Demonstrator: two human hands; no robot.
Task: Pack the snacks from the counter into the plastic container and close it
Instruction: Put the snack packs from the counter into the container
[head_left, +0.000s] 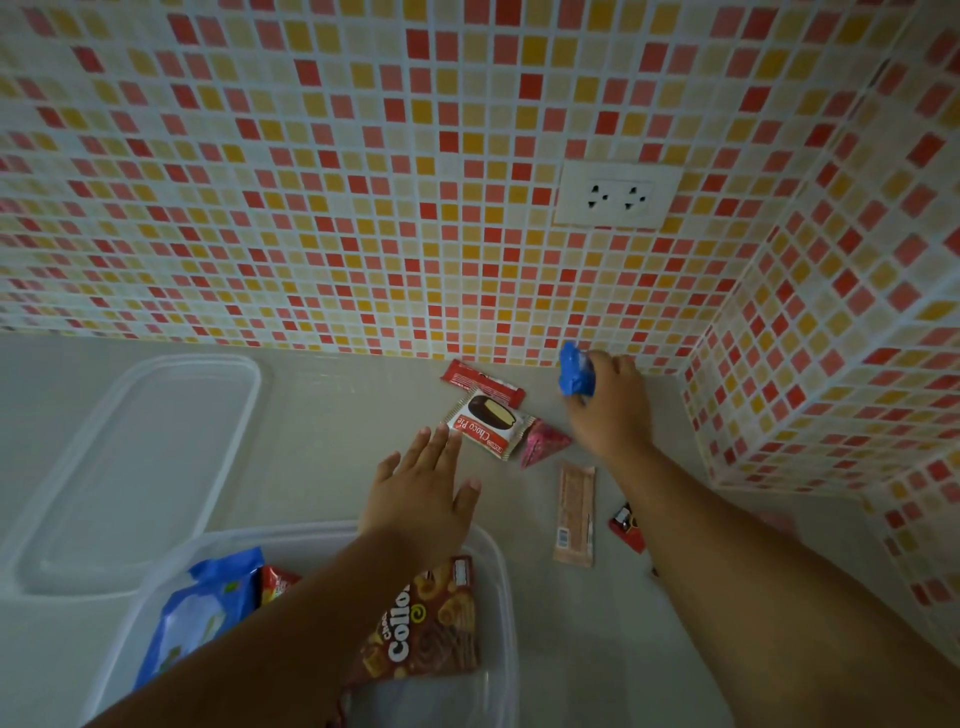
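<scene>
Right hand: the right hand (610, 402) is up near the tiled wall (363, 182), fingers curled round a small blue snack packet (575, 368) and holding it clear of the counter (322, 415).
Left hand: the left hand (423, 493) hangs flat with its fingers spread, holding nothing, over the far rim of the plastic container (498, 571); its fingertips are just short of the Choco Pie.
Plastic container: it sits open at the near edge of the counter. Inside lie a brown Collon box (441, 623), a blue-and-white packet (202, 608) and a small red packet (275, 582) tucked just beyond the blue one.
Lid: the clear lid (130, 467) lies flat on the counter, just left of and beyond the container.
Snacks beyond the container: a Choco Pie (488, 421) lies toward the wall, overlapping a red wrapper (480, 382) behind it; a pink triangular packet (543, 441) touches the pie's right end.
Snacks right of the container: a long pale wafer bar (575, 514) lies lengthwise, and a small red packet (626, 527) is partly hidden by the right forearm.
Wall socket: a white double outlet (615, 195) sits on the tiles, high above the snacks.
</scene>
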